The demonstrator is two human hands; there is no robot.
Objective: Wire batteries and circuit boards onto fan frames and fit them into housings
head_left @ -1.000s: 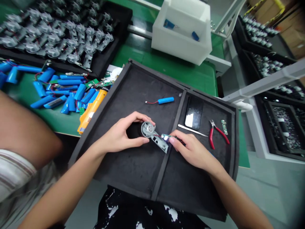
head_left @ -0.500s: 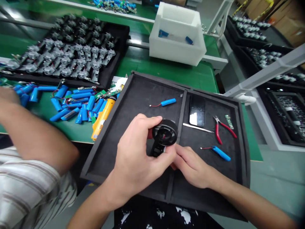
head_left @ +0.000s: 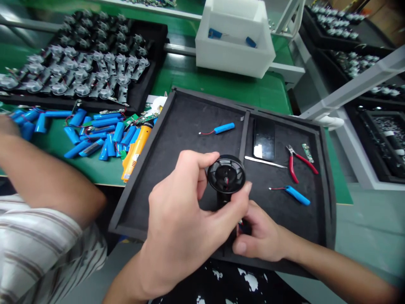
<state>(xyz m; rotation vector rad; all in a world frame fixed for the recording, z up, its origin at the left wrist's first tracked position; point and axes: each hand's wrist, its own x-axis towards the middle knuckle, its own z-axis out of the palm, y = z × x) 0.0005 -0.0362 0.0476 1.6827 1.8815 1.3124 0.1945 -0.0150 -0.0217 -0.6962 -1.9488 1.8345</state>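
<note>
My left hand (head_left: 180, 215) is closed round a black plastic housing (head_left: 227, 174) with an open round head and a handle below, thumb and fingers gripping the rim. Its round face tilts up toward me, and a bit of red shows in the centre. Lower down, my right hand (head_left: 262, 236) is closed at the handle end, where small coloured wires peek out; its fingertips are partly hidden. Both hands are above a black divided tray (head_left: 190, 114). In it lie a blue battery with a lead (head_left: 224, 128) and another blue battery (head_left: 297, 195) to the right.
The tray also holds a phone (head_left: 264, 141), tweezers (head_left: 265, 162), red-handled cutters (head_left: 292, 164) and a small circuit board (head_left: 307, 153). Behind stands a white box (head_left: 232, 59). At left are heaped blue batteries (head_left: 109, 143), a yellow tool (head_left: 136, 152) and a co-worker's arm (head_left: 47, 173).
The housing has moved slightly right, and its round face now turns more toward me. My right hand has shifted right and down, away from the left fingertips, exposing its thumb and some wires.
</note>
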